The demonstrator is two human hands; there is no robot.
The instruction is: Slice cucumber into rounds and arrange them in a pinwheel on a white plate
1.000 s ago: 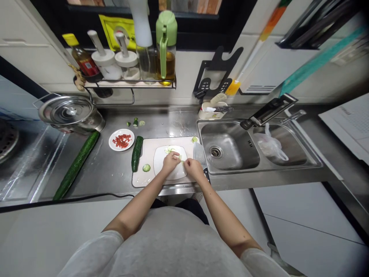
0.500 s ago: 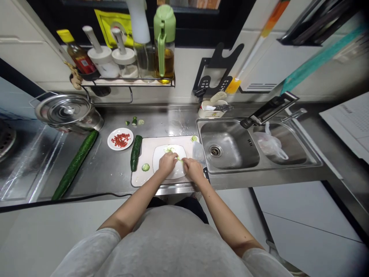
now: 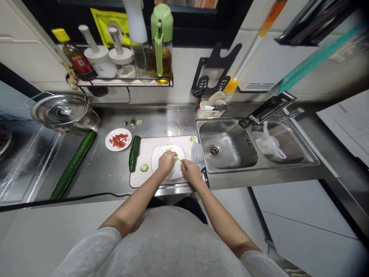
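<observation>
A squarish white plate (image 3: 156, 157) rests on a pale cutting board (image 3: 146, 148), with thin cucumber slices (image 3: 168, 148) at its far edge. Over the plate, my left hand (image 3: 166, 163) has its fingers pinched near a pale green cucumber slice (image 3: 178, 157). Just to the right, my right hand (image 3: 190, 171) is closed too, its fingertips at the slice's near side. A cleaver (image 3: 197, 152) lies along the board's right edge, close to my right hand. On the board's left are a cut cucumber (image 3: 134, 154) and a cucumber end (image 3: 144, 167).
Left of the board stand a small plate (image 3: 107, 143) of chopped red pieces, a whole cucumber (image 3: 73, 165) and a lidded steel pot (image 3: 92, 119). Cucumber scraps (image 3: 133, 121) lie behind. The double sink (image 3: 230, 154) is on the right. A condiment rack (image 3: 123, 82) hangs above the counter.
The whole view has shifted slightly. Both hands stay over the plate, and the fingers have moved only a little around the slice.
</observation>
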